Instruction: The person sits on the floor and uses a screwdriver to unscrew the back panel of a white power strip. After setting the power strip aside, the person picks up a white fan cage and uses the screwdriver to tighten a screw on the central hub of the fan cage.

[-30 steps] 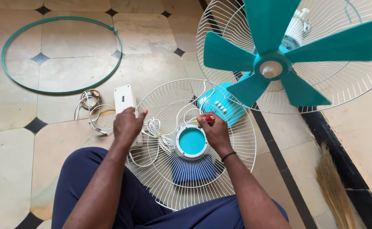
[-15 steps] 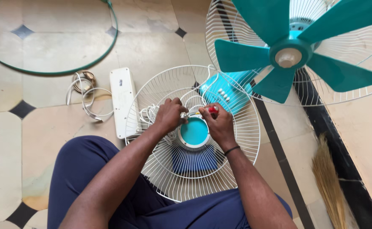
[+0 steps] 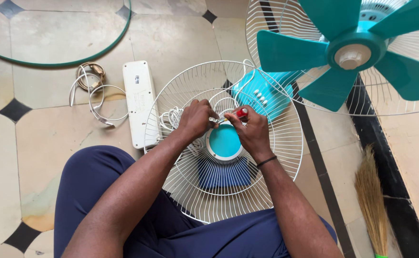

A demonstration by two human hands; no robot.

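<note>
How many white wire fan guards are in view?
2. One white wire fan guard lies on the person's lap under the left hand and right hand; the second guard sits behind the teal fan blades, upper right, partly cropped.

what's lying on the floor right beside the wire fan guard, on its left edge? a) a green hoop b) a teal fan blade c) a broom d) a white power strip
d: the white power strip lies flat on the tiles against the left rim of the wire fan guard, while the broom is off to the right.
</note>
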